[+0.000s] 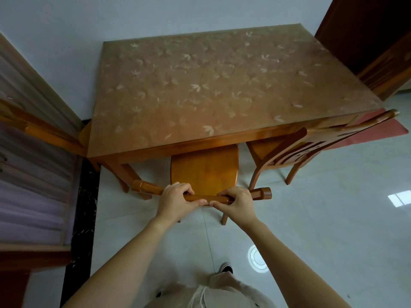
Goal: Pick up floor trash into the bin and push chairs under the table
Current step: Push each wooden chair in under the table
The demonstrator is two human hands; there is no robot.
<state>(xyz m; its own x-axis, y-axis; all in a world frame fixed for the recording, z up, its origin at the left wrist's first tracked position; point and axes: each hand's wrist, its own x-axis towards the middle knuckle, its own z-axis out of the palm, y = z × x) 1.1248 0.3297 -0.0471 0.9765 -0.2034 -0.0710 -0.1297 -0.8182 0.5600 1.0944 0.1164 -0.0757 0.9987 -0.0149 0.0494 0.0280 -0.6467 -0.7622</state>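
Observation:
A wooden chair [203, 168] stands in front of me at the near side of the table [222, 138], the front of its seat under the table edge. My left hand [175, 200] and my right hand [236, 202] both grip the chair's top rail, thumbs nearly touching at the middle. The table has a brown cover with a pale leaf pattern. A second wooden chair [311, 147] stands to the right, angled, with its seat partly under the table. No trash or bin is in view.
A third chair [37, 130] sits at the table's left side beside a sliding door frame [33, 196]. A dark wooden door [367, 41] is at the back right. A red mat [378, 132] lies on the pale tiled floor right of the table.

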